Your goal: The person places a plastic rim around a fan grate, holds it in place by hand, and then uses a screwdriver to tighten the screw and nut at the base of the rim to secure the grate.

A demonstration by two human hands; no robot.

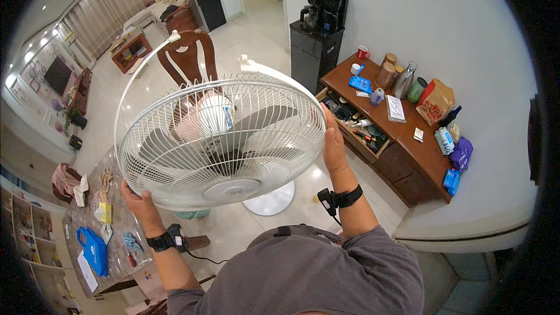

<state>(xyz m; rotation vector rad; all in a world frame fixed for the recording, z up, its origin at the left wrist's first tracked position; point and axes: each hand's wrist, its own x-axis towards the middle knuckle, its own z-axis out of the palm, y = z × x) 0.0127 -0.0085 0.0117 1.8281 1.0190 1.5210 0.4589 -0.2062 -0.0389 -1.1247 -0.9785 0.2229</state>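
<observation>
A pedestal fan with a white wire guard (233, 190) and grey blades (261, 121) stands before me, its head tilted up. A thin white guard ring (129, 86) runs loosely about the guard; its two ends stand apart at the far side, lifted off the rim. My left hand (142, 204) grips the near-left edge of the guard and ring. At the right edge, my right hand (333, 142) holds the rim, thumb on the near side; its other fingers are partly hidden. Behind the wires sits the white motor housing (216, 112). The round white base (271, 199) rests on the floor.
A wooden chair (188, 52) stands just behind the fan. On the right is a brown sideboard (402, 131) with an open drawer (356, 122) and bottles on top. At left, a table (119, 251) bears a blue bag (93, 251). A black drinks machine (324, 11) stands beyond.
</observation>
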